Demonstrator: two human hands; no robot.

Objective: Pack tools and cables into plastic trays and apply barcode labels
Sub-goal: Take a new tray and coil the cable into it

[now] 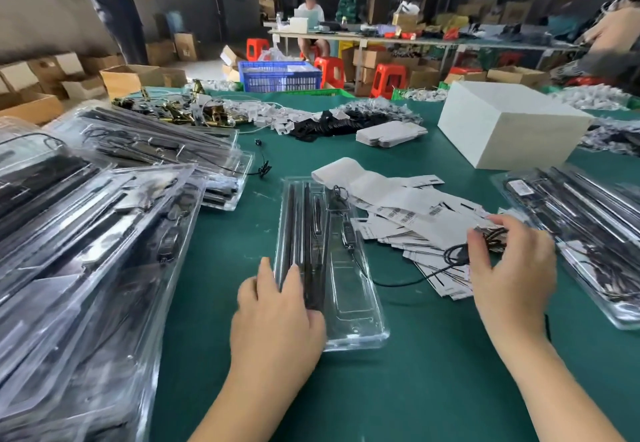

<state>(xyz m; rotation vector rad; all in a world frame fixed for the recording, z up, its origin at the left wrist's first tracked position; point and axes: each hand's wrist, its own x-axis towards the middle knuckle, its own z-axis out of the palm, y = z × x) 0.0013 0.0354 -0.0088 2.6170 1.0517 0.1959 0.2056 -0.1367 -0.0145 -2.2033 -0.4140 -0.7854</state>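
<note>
A clear plastic tray (349, 289) lies lengthwise on the green table in front of me, with long black rods (299, 234) in its left channels and a small cable part in the middle. My left hand (277, 317) rests on the tray's near left end, fingers laid over the rods. My right hand (509, 261) pinches a coiled black cable (457, 254) above a heap of white barcode labels (415, 220). One end of the cable trails toward the tray.
Stacks of packed clear trays fill the left side (86, 234), and more lie at the right edge (595, 230). A white box (509, 130) stands at the back right. Piles of black cords, brass parts and small white boxes lie at the back. People work at the room's far end.
</note>
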